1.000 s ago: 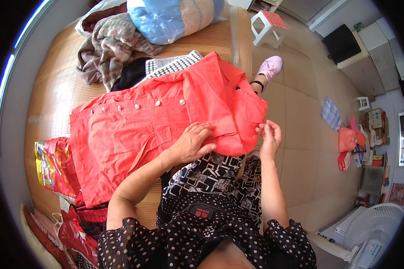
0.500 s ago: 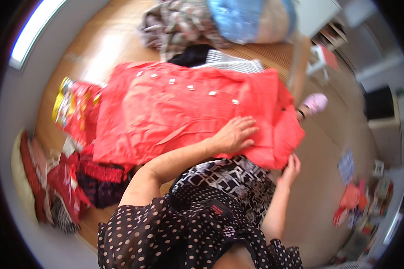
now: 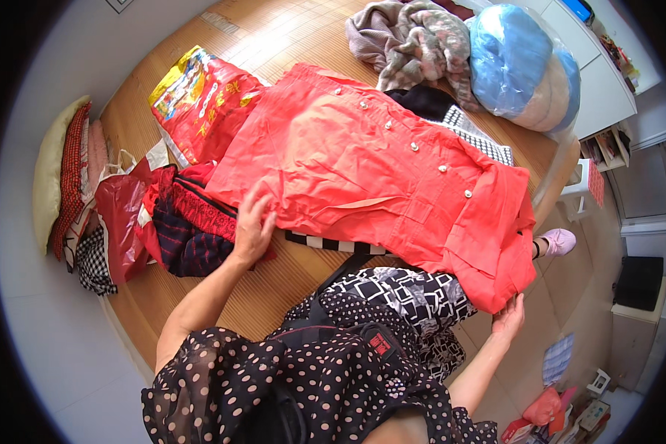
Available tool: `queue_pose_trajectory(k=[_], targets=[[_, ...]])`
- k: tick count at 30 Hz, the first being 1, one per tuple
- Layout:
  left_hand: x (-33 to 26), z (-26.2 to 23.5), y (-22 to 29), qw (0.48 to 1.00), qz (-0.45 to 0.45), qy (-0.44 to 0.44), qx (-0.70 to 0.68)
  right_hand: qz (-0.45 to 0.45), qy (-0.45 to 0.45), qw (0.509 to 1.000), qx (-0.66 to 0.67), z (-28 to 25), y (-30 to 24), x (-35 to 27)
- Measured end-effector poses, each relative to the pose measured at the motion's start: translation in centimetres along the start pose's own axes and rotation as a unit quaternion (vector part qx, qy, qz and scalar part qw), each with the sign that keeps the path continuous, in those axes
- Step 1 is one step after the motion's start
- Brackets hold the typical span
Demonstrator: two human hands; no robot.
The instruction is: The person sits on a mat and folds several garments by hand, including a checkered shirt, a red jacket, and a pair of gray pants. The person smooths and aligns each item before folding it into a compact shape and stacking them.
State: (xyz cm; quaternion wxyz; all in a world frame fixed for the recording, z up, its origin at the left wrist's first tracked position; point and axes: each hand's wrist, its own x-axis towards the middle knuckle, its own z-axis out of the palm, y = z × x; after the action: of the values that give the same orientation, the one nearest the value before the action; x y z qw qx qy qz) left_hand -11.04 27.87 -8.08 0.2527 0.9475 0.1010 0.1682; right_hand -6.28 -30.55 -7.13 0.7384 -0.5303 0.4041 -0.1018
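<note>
A coral-red button-front dress (image 3: 333,163) lies spread out and slightly creased across the wooden surface, a row of pale buttons along its far side. A tie strip crosses its middle. My left hand (image 3: 255,228) is at the dress's near left edge, fingers apart and touching the cloth, beside a dark checked garment with red trim (image 3: 196,222). At the right end, where the cloth hangs past the surface's edge, my right hand (image 3: 509,318) has its fingers closed on the dress's near corner. A black-and-white checked cloth (image 3: 333,243) peeks out from under it.
Left of the dress lies a shiny red and yellow bag (image 3: 214,103), with a dark red bag (image 3: 123,211) nearer. Cushions (image 3: 63,177) lean on the wall. Beyond sit a crumpled patterned blanket (image 3: 425,44) and a plastic-wrapped blue bundle (image 3: 514,59). A white stool (image 3: 581,181) stands right.
My left hand has moved left from the middle of the dress to its left edge. My right hand stays at the right corner. The view has shifted and turned.
</note>
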Motion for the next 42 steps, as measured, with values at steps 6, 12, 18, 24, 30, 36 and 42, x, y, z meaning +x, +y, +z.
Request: queue_pose_trajectory(k=[6,12,18,24,30,36,42], targets=[[7.0,-0.8,-12.4,0.988,-0.11,0.068,0.085,-0.016,-0.068,0.998,-0.003,0.5,1.0,-0.2],[12.5,-2.4,-15.1,0.952,-0.267,-0.089,-0.125,-0.021,-0.019,1.0,-0.013,0.5,1.1,-1.7],[14.8,-3.6,-11.4,0.843,-0.403,-0.248,-0.257,-0.015,-0.012,1.0,-0.009,0.7,1.3,-2.1],[15.7,-3.8,-8.5,0.882,-0.255,-0.237,-0.318,-0.018,-0.024,1.0,-0.003,0.9,1.5,-2.0],[17.2,-3.1,-1.5,0.949,-0.054,-0.27,-0.153,-0.021,-0.03,0.999,0.01,0.9,1.8,-1.7],[17.3,-0.4,9.4,0.97,0.167,-0.17,0.042,-0.018,-0.009,1.0,0.005,1.1,2.0,-2.0],[11.9,6.2,16.0,0.907,0.23,-0.333,0.115,-0.02,-0.008,1.0,0.002,1.8,1.8,-2.5]])
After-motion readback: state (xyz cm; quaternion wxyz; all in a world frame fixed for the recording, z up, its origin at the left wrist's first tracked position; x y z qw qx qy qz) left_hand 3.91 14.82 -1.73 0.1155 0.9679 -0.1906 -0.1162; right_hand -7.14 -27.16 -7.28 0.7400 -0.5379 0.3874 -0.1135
